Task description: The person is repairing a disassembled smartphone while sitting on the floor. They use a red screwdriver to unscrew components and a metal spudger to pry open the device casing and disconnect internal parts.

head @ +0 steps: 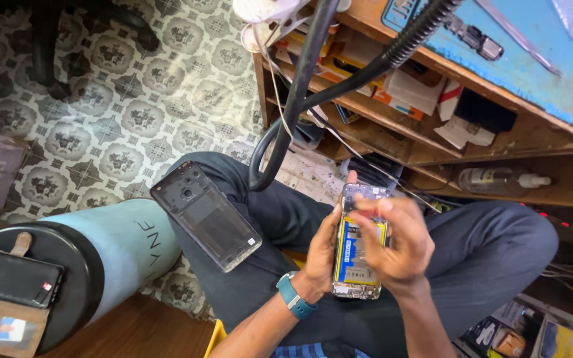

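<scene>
Head view, left hand [323, 255] grip closed around opened phone [359, 245], right hand [396, 242] fingertips pinching on it

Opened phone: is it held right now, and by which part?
Yes. The left hand grips the opened phone along its left edge, while the right hand covers its right side, fingers on the upper part.

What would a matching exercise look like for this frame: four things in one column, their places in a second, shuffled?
Things:
1. opened phone
2. back cover
3. wallet case
4. spray bottle

Places:
A. on the dark round top at lower left
B. lying on the low wooden shelf
C. held in the left hand, with the right hand over it
D. resting on the person's thigh

Pairs: 1-C, 2-D, 3-A, 4-B
</scene>
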